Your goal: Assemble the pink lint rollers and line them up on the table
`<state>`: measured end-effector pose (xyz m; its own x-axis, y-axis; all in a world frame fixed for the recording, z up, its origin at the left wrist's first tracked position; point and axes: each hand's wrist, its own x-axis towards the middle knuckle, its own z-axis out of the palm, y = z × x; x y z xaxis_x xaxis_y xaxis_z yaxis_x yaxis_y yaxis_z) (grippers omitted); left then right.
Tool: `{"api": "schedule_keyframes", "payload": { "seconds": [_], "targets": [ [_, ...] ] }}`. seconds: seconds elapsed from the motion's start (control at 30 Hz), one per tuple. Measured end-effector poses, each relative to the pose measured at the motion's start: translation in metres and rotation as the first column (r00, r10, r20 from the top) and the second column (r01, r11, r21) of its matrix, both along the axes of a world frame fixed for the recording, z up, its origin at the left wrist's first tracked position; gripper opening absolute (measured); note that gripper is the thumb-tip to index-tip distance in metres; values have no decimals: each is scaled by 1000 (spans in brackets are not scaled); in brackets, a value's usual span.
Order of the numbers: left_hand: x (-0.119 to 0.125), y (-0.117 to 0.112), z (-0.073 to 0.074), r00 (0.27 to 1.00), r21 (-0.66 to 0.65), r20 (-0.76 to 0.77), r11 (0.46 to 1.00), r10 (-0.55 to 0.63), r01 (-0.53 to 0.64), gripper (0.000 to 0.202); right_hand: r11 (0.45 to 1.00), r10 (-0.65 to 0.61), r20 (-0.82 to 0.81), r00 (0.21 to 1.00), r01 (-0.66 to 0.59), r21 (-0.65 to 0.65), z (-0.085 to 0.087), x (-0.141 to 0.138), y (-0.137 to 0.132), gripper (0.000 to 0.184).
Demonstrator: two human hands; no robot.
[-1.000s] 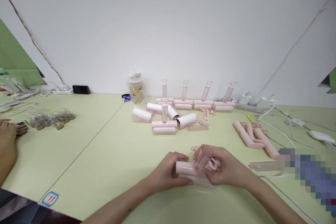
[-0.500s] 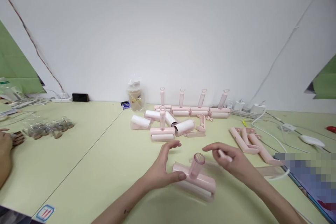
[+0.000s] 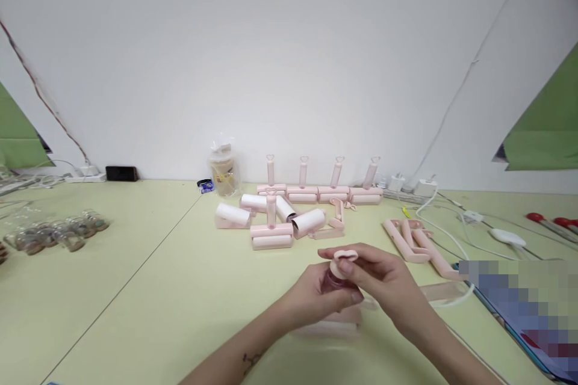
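Both hands on a pink roller (image 3: 345, 326), parts crowding 10 through 3 o'clock.
Clock read from that roller: row of four rollers (image 3: 333, 194), handles up, at 12 by the wall (image 3: 293, 60); upright roller (image 3: 271, 236) between 10 and 11; loose white rolls (image 3: 311, 222) at 11; bagged cup (image 3: 224, 175) beyond, between 10 and 11; phone (image 3: 121, 174) at 10; pink handles (image 3: 398, 240) piled at 2; clear sleeve (image 3: 442, 292) at 3, near right forearm. Pink roller under hands, partly blocked by them. Left hand (image 3: 309, 296) curled nearly closed round its grip (image 3: 332, 283); right hand (image 3: 391, 280) pinched, thumb on loop cap (image 3: 347, 255) at grip's top, other fingers loosely bent.
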<state>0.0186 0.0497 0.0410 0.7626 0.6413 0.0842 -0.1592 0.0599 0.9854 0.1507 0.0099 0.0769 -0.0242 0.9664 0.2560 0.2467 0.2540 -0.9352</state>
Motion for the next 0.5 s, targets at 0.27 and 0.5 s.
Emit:
{"api": "schedule_keyframes", "payload": {
  "seconds": [0.27, 0.5],
  "targets": [
    [-1, 1, 1, 992, -18, 108, 998, -58, 61, 38, 993, -94, 129, 987, 83, 88, -10, -6, -2, 22],
    [2, -3, -5, 972, -65, 230, 997, 47, -33, 61, 1000, 10, -22, 1000, -9, 29, -8, -14, -7, 17]
  ]
}}
